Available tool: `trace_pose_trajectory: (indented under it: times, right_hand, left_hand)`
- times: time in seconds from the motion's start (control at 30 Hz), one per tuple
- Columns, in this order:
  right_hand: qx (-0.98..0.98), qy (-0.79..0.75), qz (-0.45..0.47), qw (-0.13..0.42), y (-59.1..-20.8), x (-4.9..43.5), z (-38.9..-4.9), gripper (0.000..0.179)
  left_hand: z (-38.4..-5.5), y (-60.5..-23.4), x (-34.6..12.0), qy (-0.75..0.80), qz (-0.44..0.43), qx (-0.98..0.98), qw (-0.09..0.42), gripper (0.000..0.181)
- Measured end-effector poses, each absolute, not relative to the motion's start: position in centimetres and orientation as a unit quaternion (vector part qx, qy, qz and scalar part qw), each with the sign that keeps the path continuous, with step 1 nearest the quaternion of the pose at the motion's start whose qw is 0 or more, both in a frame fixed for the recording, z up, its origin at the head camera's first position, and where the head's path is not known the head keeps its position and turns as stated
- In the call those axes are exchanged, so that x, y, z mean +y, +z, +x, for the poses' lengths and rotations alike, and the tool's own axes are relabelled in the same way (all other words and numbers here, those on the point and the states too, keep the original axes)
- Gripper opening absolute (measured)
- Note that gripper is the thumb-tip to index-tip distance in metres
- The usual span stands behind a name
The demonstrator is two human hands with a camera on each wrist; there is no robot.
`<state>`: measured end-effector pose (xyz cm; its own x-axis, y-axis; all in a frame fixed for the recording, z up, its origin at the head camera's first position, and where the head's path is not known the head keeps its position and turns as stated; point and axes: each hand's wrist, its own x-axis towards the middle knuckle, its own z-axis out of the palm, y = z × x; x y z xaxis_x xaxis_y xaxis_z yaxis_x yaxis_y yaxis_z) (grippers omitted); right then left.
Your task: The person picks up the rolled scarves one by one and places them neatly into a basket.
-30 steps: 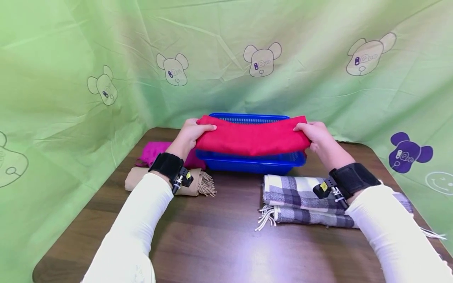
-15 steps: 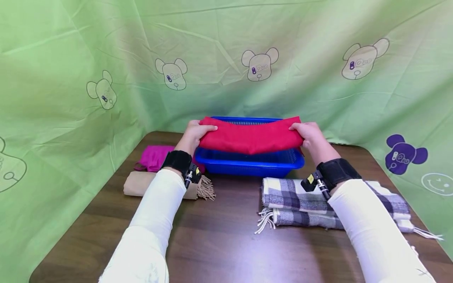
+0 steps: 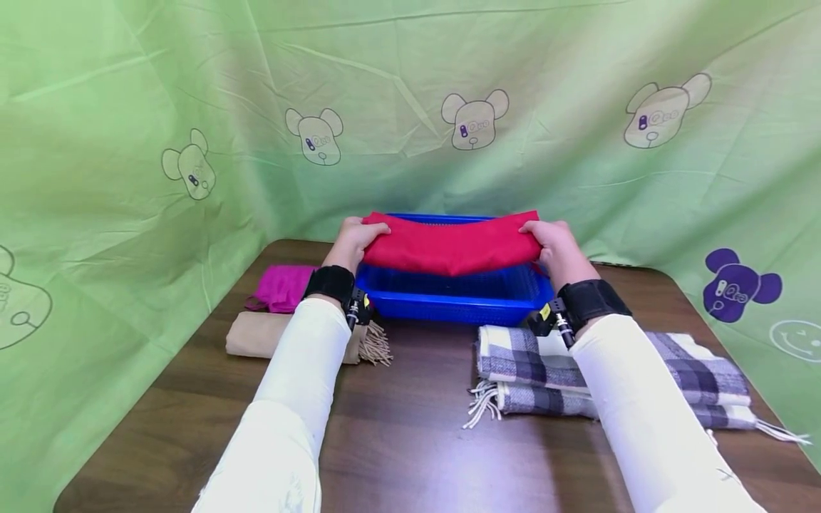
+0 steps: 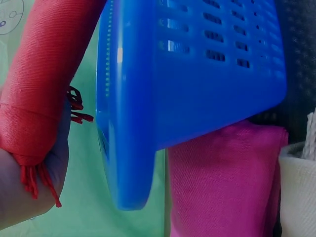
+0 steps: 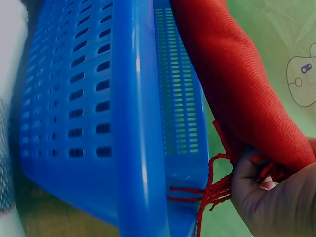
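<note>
A folded red scarf (image 3: 452, 246) is stretched between both hands above a blue plastic basket (image 3: 449, 311), sagging a little in the middle. My left hand (image 3: 349, 241) grips its left end, thumb on top. At the other end my right hand (image 3: 556, 242) holds the scarf the same way. Red fringe (image 5: 217, 190) hangs by the right hand at the basket's rim in the right wrist view. In the left wrist view the red scarf (image 4: 44, 74) is beside the basket's rim, its fringe dangling over the left palm.
Left of the basket lie a folded magenta scarf (image 3: 282, 286) and, nearer, a beige scarf (image 3: 256, 335) with fringe. A folded grey-and-white plaid scarf (image 3: 532, 356) lies at the right, partly under the right forearm. Green printed cloth (image 3: 398, 171) hangs behind the wooden table (image 3: 410, 427).
Both hands have kept their hold on the red scarf. The right hand has shifted slightly left, so the scarf spans a bit less width, and more of the basket's front interior shows below it.
</note>
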<state>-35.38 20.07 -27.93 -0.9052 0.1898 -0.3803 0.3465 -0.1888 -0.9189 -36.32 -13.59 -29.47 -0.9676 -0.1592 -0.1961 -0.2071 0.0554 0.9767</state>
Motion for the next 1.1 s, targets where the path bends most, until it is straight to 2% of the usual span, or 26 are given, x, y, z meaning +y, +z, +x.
trace_pose_trajectory:
  times: [0.23, 0.5, 0.7, 0.9, 1.1]
  right_hand:
    - [0.603, -0.764, 0.223, 0.061, -28.4, 20.1, -36.0, 0.023]
    - [0.63, -0.744, 0.221, 0.026, -28.6, 20.1, -37.1, 0.026]
    - [0.66, -0.718, 0.221, 0.017, -28.9, 19.9, -37.5, 0.046]
    - [0.647, -0.732, 0.213, 0.005, -29.4, 19.7, -37.9, 0.045]
    - [0.659, -0.721, 0.212, 0.002, -29.9, 19.6, -38.1, 0.053]
  left_hand:
    - [-36.4, -29.3, -13.4, 0.675, -0.128, 0.727, 0.002, 0.037]
    - [-37.5, -29.2, -12.8, 0.685, -0.134, 0.716, -0.018, 0.049]
    - [-38.3, -29.6, -12.5, 0.683, -0.144, 0.715, -0.029, 0.054]
    - [-38.6, -29.8, -12.5, 0.679, -0.145, 0.719, -0.041, 0.055]
    - [-38.9, -30.3, -12.4, 0.67, -0.159, 0.724, -0.05, 0.052]
